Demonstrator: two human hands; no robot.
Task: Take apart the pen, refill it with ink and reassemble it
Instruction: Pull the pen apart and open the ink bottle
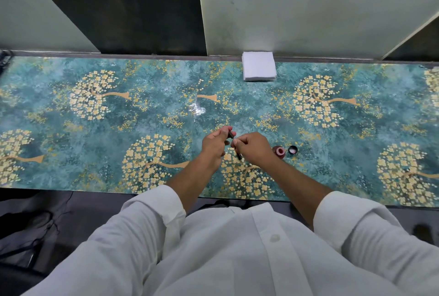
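Two hands met above the table (95,134): left hand (213,144) pinched a dark pen piece (231,134), right hand (253,147) gripped the pen body (238,155). Open ink bottle (280,152) beside the right wrist risked tipping.

Both bare forearms reach out from rolled white sleeves and converge toward twelve o'clock. The left hand (215,144) is curled, thumb and fingertips pinched together at its one o'clock side. The right hand (251,148) sits just beside it at three o'clock, knuckles up, fingers closed in a pinch facing the left.
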